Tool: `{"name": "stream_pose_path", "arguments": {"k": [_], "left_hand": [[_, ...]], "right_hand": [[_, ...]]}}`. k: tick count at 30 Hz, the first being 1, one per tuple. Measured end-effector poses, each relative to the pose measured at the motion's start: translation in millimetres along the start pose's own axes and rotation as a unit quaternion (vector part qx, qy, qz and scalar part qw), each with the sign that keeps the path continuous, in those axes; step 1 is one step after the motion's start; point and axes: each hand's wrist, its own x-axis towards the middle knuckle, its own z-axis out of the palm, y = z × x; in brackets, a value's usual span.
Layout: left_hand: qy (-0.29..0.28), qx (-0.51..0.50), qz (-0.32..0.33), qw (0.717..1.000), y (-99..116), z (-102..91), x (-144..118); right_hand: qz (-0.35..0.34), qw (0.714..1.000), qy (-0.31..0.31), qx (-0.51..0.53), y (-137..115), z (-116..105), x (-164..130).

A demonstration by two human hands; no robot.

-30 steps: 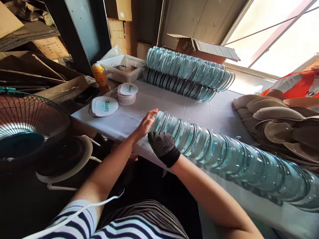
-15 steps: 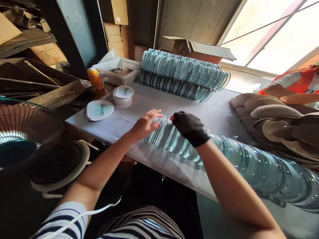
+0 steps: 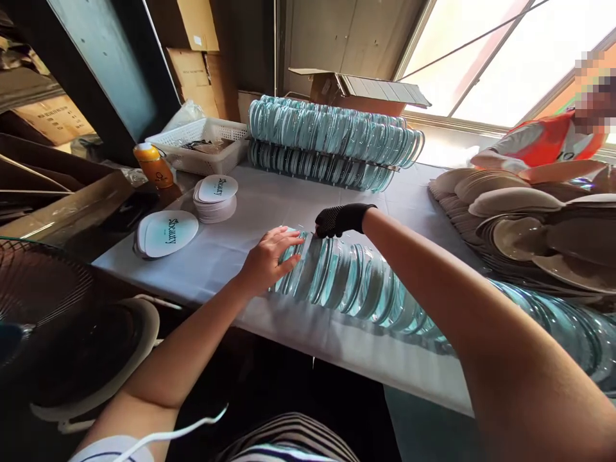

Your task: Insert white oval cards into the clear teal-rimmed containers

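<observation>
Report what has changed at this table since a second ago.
The gloved right hand has moved from the near side of the row of clear round pieces across to its far upper edge; whether it grips one is unclear. The bare left hand has spread its fingers at the row's left end. The orange bottle, white basket and printed cards stayed put.
</observation>
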Motion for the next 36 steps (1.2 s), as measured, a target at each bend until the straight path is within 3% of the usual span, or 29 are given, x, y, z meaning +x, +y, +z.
{"name": "stream_pose_path", "arguments": {"k": [4,9,12,16,18,21,23,26,28,32,36], "left_hand": [[0.002,0.004,0.006,1.0,0.1,0.7,0.5],[0.014,0.006,0.015,1.0,-0.5,1.8,0.9],[0.021,0.006,0.024,0.999,-2.0,3.2,2.5],[0.03,0.011,0.047,0.998,-6.8,6.1,6.2],[0.033,0.009,0.049,0.998,-8.6,7.0,7.5],[0.03,-0.005,0.036,0.999,-7.8,6.6,8.0],[0.021,-0.007,0.024,0.999,-5.3,5.8,7.6],[0.017,0.001,0.013,1.0,-2.2,5.3,6.8],[0.019,0.003,0.012,1.0,-1.4,5.5,6.2],[0.017,0.005,0.02,1.0,-1.3,5.7,4.8],[0.019,0.011,0.02,1.0,0.3,4.4,3.1]], "right_hand": [[-0.042,0.998,0.029,0.028,-4.4,5.4,-2.5],[-0.074,0.975,0.172,-0.119,-19.8,10.5,-9.8],[-0.065,0.955,0.226,-0.178,-36.4,20.4,-24.2],[-0.078,0.939,0.289,-0.168,-67.5,43.0,-49.1],[-0.065,0.933,0.319,-0.152,-75.4,49.3,-58.3],[0.019,0.917,0.374,-0.141,-64.1,44.6,-63.0],[0.087,0.919,0.353,-0.151,-45.8,35.6,-60.0],[0.113,0.953,0.22,-0.173,-23.1,23.7,-47.8],[0.09,0.965,0.167,-0.183,-19.0,19.0,-36.6],[0.035,0.966,0.147,-0.211,-27.9,11.2,-16.9],[-0.026,0.988,0.097,-0.117,-33.1,5.1,-8.6]]}}
